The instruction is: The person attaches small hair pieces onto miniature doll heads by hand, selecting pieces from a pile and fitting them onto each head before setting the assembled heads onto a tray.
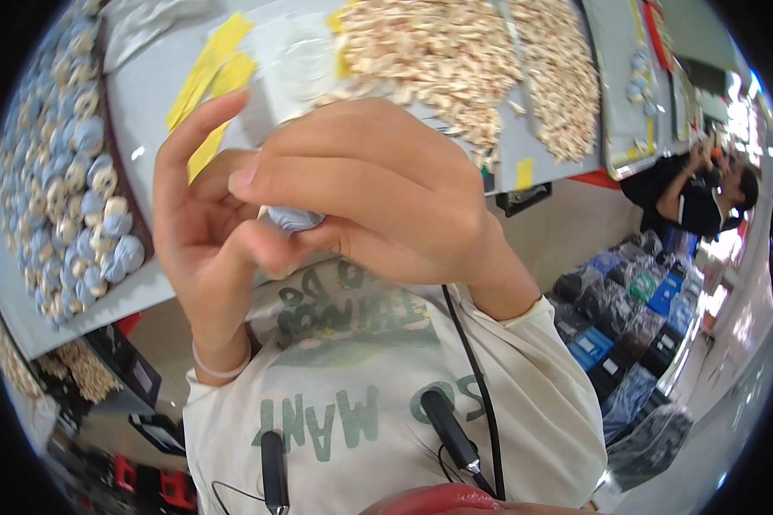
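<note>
Between my two hands, in front of my chest, is a small round blue-and-cream piece (295, 219) with a ridged, swirled blue side. The thumb and fingers of my left hand (204, 215) close round it from the left, with one finger sticking up and away. From the right, my right hand (382, 184) curls over it, its thumb beneath and its fingers across the top. The fingers hide most of the piece. At the left of the table lies a heap of similar blue-and-cream pieces (77, 184), several showing dark holes.
A wide heap of small cream pieces (438, 56) covers the table's far side, with another cream heap (558, 86) to its right. Yellow tape strips (210, 73) and a clear round dish (307, 64) lie beyond my hands. Bagged bins (614, 326) and another person (704, 193) are at right.
</note>
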Available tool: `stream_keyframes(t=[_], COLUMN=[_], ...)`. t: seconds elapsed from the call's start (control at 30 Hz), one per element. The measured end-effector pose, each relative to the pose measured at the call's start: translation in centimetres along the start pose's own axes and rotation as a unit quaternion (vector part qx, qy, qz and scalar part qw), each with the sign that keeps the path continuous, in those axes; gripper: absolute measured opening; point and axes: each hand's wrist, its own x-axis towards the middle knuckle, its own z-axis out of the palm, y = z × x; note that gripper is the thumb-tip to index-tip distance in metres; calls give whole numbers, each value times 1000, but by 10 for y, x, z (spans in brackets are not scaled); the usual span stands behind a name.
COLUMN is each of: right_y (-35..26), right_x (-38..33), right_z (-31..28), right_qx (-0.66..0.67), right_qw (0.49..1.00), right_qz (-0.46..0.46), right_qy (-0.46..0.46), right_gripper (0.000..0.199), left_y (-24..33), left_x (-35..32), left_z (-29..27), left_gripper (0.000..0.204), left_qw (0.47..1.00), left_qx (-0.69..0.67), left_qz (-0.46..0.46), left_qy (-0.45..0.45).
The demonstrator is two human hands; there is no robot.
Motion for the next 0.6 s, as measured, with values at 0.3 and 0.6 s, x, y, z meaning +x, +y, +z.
stream_keyframes(t=[0.3, 0.6], right_y=[47, 85], right_x=[-54, -85], right_z=[-242, -325], right_qx=[-347, -568], right_qw=[866, 761], right_qz=[341, 313], right_qy=[114, 37], right_gripper=[29, 32], left_y=[0, 18], left_x=[0, -5], left_z=[6, -2], left_gripper=[37, 20], left_qw=[991, 953], left_qx=[125, 259], left_qz=[42, 157], left_qy=[-29, -26])
